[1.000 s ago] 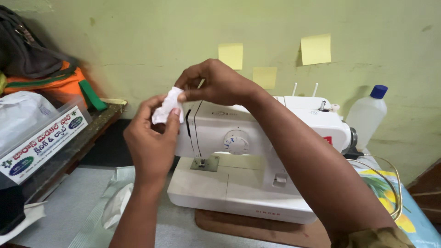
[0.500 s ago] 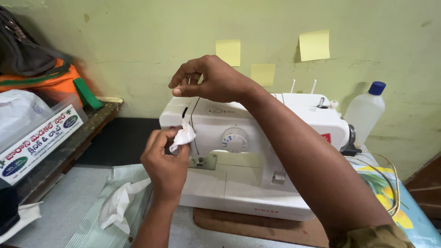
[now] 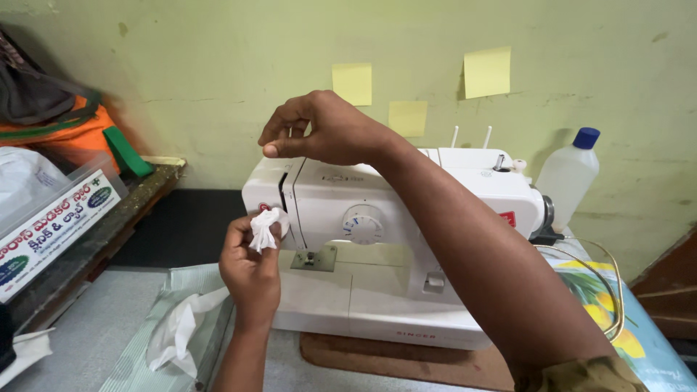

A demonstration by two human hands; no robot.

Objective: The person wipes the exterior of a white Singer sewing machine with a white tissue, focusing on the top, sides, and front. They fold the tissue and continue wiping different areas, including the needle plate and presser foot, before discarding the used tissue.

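A crumpled white tissue (image 3: 263, 229) is pinched by the left hand (image 3: 250, 265) just beside the left end of the white sewing machine (image 3: 392, 247). The right hand (image 3: 323, 131) is held above the machine's top, fingers curled narrow, with nothing seen in it. Open room is left between the two hands. Three yellow square notes (image 3: 486, 71) are stuck on the green wall. A clear bottle with a blue cap (image 3: 570, 174) stands at the right edge, and a white pack of wipes (image 3: 178, 330) lies on the tabletop (image 3: 87, 334).

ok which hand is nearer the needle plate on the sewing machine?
Left. The left hand, pinching a crumpled white tissue, sits just left of the needle plate at about its height. The right hand is up above the sewing machine, well clear.
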